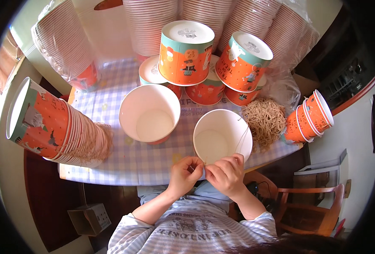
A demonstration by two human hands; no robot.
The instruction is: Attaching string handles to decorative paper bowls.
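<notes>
A white-lined paper bucket (222, 132) stands mouth up near the table's front edge. From a hole at its far right rim, a thin tan string (245, 136) runs toward my hands. My left hand (186, 175) and my right hand (226, 173) meet at the near rim, fingertips pinched close together on the string; its exact end is hard to make out. A second open bucket (150, 113) sits just to the left. Right of the strung bucket lies a tangled heap of tan strings (263, 120).
Upside-down orange and teal buckets (185, 55) are piled behind. Plastic-wrapped bucket stacks (151, 27) line the back. At left lies a long nested stack (54, 129) with strings over its end; a short stack (308, 118) leans at right. Below right is a wooden chair (310, 211).
</notes>
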